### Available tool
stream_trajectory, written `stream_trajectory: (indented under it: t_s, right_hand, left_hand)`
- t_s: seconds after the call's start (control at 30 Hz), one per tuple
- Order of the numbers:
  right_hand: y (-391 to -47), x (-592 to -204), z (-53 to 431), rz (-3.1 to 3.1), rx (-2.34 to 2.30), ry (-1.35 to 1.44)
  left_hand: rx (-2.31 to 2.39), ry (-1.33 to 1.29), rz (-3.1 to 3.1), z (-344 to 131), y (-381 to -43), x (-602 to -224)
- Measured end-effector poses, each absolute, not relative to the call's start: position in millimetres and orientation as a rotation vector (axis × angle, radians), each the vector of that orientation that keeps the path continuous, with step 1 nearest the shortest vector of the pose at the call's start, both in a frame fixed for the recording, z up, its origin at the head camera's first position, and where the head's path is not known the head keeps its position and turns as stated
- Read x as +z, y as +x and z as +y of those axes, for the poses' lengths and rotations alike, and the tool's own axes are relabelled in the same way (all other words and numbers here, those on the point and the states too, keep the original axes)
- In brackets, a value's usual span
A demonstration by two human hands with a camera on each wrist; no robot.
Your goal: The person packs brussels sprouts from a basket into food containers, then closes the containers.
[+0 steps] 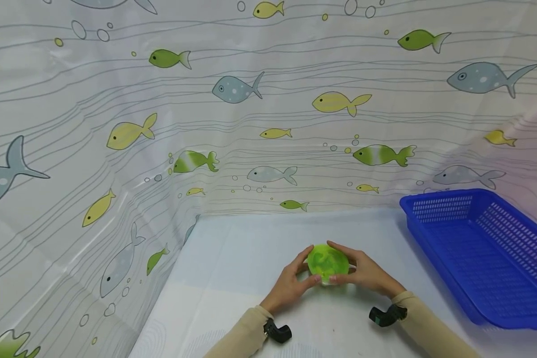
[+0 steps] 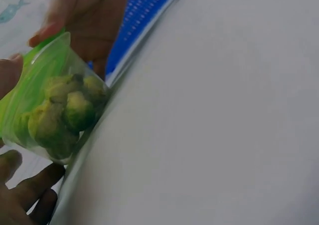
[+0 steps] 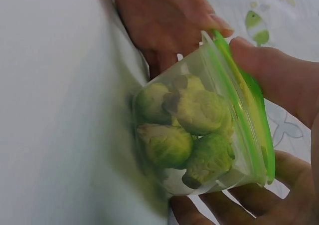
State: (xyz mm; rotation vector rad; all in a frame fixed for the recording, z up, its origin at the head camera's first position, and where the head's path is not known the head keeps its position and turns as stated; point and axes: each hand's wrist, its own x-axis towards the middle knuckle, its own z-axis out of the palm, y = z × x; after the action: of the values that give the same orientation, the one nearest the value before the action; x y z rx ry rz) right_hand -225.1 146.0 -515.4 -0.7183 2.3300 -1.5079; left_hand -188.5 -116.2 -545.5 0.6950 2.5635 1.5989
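A small clear plastic container [image 3: 177, 180] stands on the white table, a bright green lid [image 1: 328, 262] over its rim. Through its walls show several Brussels sprouts [image 3: 167, 145], green with pale cut stems. My left hand [image 1: 288, 286] holds the container from the left, its thumb at the near edge of the lid. From the opposite side my right hand [image 1: 367, 271] grips it; in the right wrist view that thumb presses on the lid's edge while the other fingers reach round the lower side wall.
To the right of my right hand stands a large blue perforated plastic basket [image 1: 443, 253]. The white tabletop [image 1: 232, 258] runs back to a hanging sheet [image 1: 232, 199] printed with fish, which also walls off the left side. Each wrist carries a black camera mount [image 1: 277, 330].
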Motion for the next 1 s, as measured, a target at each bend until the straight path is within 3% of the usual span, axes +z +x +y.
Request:
stream_trajectory:
  t_s: [0.23,1.0]
  right_hand:
    - [-224.1,-521.9,147.4,2.319,-1.549,-0.722]
    - [-225.4,-522.1,148.4,2.312,-1.577,-0.651]
  left_hand:
    - [1.537,0.801,2.595,-116.0,-189.4,-544.8]
    - [1.602,0.756,2.570,-118.5,-195.0,-543.2]
